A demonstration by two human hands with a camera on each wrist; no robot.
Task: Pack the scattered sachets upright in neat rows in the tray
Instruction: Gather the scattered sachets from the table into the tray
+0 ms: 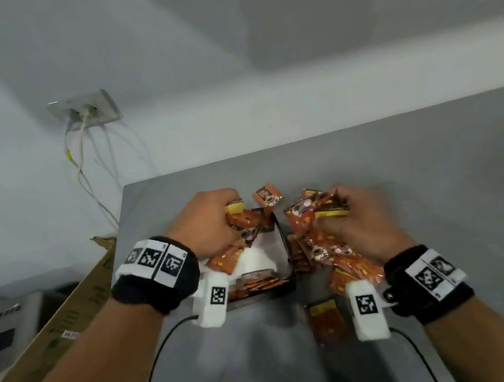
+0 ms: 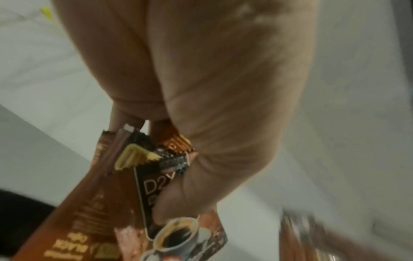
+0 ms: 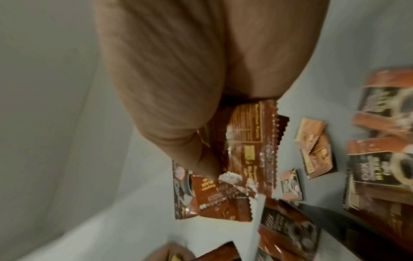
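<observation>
Orange-brown sachets on grey

The sachets (image 1: 348, 266) are orange-brown with yellow print, a dark panel and a coffee-cup picture; the tray (image 1: 285, 251) is dark-rimmed, white inside; the table (image 1: 435, 165) plain grey; the wristbands (image 1: 155, 275) black with black-and-white square codes.

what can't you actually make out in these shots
- Left hand fingers: head view shows only its back; how many sachets it holds is unclear.
- Right hand: motion-blurred in the head view, so its grip on its bundle is uncertain.
- Tray: near left part hidden by the left wrist.
- Small print on loose sachets: blurred in the right wrist view.
</observation>
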